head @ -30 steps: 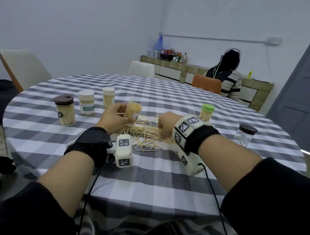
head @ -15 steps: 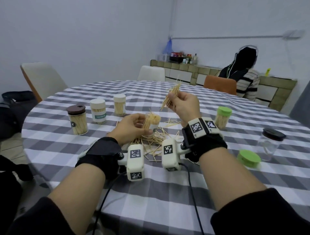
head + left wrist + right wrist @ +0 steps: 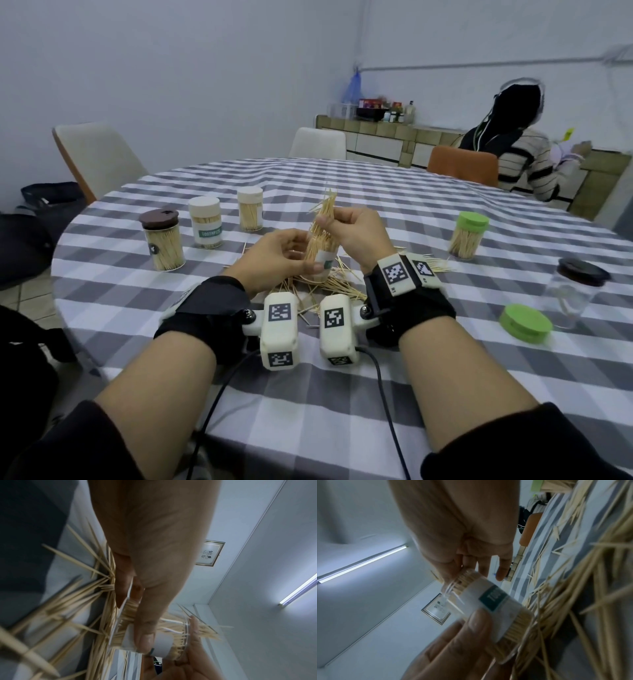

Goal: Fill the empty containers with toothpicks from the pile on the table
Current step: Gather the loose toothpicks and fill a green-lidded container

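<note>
Toothpicks pinched in right hand stand upright, entering labelled container gripped by left hand.

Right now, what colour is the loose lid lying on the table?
Green. The lid lies beside the empty jar; the head view shows it best.

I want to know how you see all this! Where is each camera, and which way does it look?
Head: worn on the head, looks forward and down at the table; shows both forearms, the left hand and right hand.
Left wrist: sits on the left wrist, looks along the left hand, which grips the labelled container.
Right wrist: sits on the right wrist, looks along the right hand, which pinches toothpicks at the container's mouth.
All three share the labelled container and the loose pile.
</note>
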